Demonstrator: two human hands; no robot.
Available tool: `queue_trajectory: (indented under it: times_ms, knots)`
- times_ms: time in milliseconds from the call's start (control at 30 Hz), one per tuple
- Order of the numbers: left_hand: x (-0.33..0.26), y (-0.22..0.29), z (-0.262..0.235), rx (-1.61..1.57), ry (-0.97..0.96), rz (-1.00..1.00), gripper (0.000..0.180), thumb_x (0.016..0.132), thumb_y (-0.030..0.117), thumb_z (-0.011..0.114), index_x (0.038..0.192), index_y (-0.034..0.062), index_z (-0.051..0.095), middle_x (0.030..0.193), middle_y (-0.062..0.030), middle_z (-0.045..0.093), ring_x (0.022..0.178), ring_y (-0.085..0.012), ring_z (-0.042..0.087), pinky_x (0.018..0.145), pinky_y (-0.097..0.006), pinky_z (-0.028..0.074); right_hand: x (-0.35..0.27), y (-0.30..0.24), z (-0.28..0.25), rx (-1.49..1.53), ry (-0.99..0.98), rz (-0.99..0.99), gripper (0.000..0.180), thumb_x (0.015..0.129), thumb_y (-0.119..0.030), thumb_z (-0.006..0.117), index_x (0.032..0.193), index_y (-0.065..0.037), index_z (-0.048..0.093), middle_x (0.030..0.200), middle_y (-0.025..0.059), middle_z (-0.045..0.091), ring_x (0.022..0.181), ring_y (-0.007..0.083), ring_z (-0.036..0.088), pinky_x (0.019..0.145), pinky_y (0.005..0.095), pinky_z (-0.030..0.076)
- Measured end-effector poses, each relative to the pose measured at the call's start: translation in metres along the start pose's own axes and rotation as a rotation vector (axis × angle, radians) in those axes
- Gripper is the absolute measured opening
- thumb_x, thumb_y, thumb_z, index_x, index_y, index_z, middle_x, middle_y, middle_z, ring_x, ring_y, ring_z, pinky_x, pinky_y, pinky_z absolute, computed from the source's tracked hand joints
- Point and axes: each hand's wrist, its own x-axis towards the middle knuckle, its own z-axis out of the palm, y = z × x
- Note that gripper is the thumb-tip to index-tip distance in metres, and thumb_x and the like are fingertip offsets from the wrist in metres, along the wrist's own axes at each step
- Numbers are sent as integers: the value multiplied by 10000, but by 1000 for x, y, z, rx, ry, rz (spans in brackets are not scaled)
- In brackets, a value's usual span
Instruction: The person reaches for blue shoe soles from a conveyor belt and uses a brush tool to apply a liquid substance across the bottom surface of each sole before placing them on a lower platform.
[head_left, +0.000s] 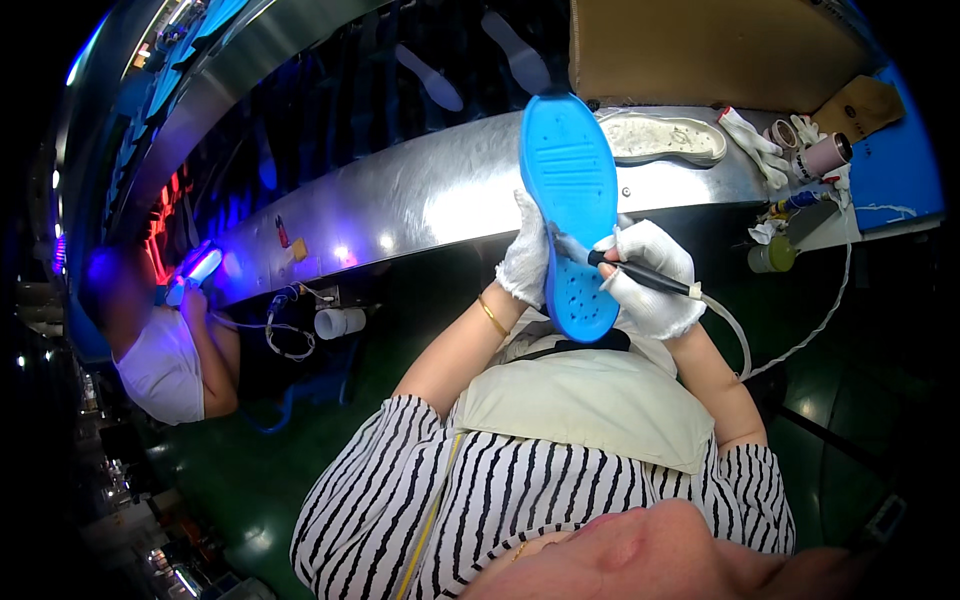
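Note:
A bright blue shoe sole [572, 170] is held up in front of me, its long side running away from me. My left hand [525, 255], in a white glove, is closed on its left edge. In my right hand [652, 280], also gloved, is a brush [640, 271] with a dark handle. Its bristles lie over the sole's surface near the middle. From the handle's rear end a pale tube [735, 325] curves down past my right forearm. Small holes dot the sole's near end, and ridges cross its far part.
Behind the sole runs a curved metal bench [400, 190] with an off-white sole [665, 138] and white gloves [755, 150]. A cardboard box [700, 50] stands beyond. At left, a co-worker [165, 360] holds a blue-lit sole. A white cup [340, 322] hangs below the bench edge.

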Motion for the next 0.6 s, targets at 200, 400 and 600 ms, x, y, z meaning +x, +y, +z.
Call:
queue_trajectory:
  times_ms: [200, 400, 600]
  knots:
    - [35, 15, 0, -262, -292, 200, 1074, 648, 872, 210, 1335, 56, 332, 1226, -178, 503, 1072, -313, 545, 913, -438, 468, 19, 3, -7, -56, 55, -53, 156, 740, 30, 666, 865, -22, 590, 882, 88, 637, 741, 113, 590, 687, 247, 489]
    - [55, 29, -7, -176, -98, 347, 1084, 623, 878, 274, 1367, 91, 300, 1270, -151, 477, 1119, -310, 513, 993, -467, 394, 31, -8, -2, 64, 12, -134, 178, 709, 22, 706, 858, -16, 615, 857, 102, 654, 777, 146, 629, 715, 273, 508]
    - [59, 58, 7, -406, -488, 525, 1060, 624, 835, 409, 1348, 64, 342, 1287, -189, 463, 1117, -340, 507, 1037, -504, 327, 37, 2, 2, 35, 28, -271, 92, 766, -48, 689, 839, -20, 641, 808, 83, 659, 703, 119, 612, 650, 257, 503]
